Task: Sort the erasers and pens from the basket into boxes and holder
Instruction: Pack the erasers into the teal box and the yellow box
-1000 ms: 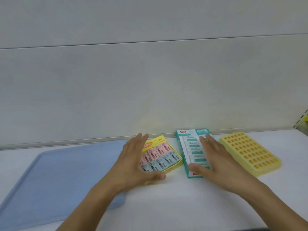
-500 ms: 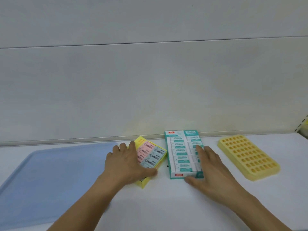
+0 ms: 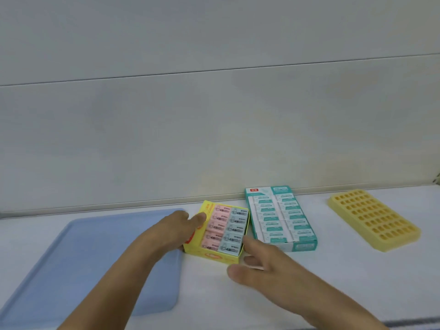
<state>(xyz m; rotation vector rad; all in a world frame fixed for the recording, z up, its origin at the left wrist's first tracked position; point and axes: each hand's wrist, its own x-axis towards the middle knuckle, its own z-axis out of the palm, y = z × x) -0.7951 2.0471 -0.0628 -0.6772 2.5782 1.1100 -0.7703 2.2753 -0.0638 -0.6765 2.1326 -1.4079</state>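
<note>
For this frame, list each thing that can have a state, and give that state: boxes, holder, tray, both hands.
yellow eraser box: open-topped, filled with pink and blue erasers, flat on the table.
teal eraser box: open-topped, filled with white erasers, flat, beside the yellow box.
yellow pen holder: flat, no pens in its holes.
blue tray: flat, nothing visible on it.
left hand: touches the yellow box's left side.
right hand: relaxed, fingers at the yellow box's near right corner.

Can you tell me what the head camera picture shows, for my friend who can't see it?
Two hands frame a yellow box of pink and blue erasers on a white table: the left hand rests on its left side, the right hand reaches its near right corner. A teal eraser box and a yellow holder lie to the right, a blue tray to the left.
</note>
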